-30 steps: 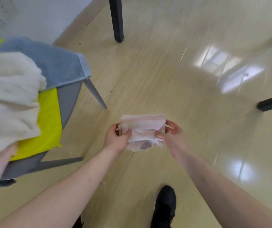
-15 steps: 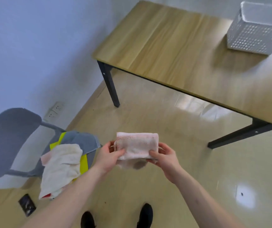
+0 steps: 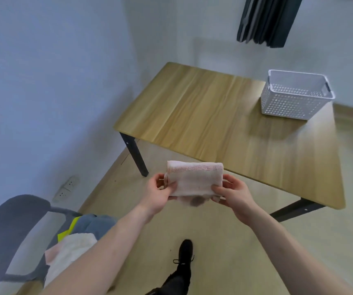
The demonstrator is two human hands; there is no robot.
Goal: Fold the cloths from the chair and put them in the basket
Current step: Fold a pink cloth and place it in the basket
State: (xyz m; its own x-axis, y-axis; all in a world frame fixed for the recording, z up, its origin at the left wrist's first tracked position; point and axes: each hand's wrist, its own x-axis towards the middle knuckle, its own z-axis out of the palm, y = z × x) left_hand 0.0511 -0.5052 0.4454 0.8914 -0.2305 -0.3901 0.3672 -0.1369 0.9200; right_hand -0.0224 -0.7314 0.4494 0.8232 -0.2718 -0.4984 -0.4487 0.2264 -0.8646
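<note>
A black shoe (image 3: 185, 255) stands on the floor at the near centre. At the near left, the grey chair (image 3: 11, 226) carries a pile of cloths (image 3: 75, 243): white, pink, yellow and grey-blue. Above the floor, both hands hold a folded pink cloth (image 3: 194, 179) between them. The left hand (image 3: 158, 193) pinches its left edge, thumb on the near face, fingers curled behind. The right hand (image 3: 234, 195) pinches its right edge the same way. A darker patch shows at the cloth's lower edge. Farther off stands a wooden table (image 3: 203, 116) with black legs. The white perforated basket (image 3: 294, 96) sits on its far right corner, well apart from the cloth.
</note>
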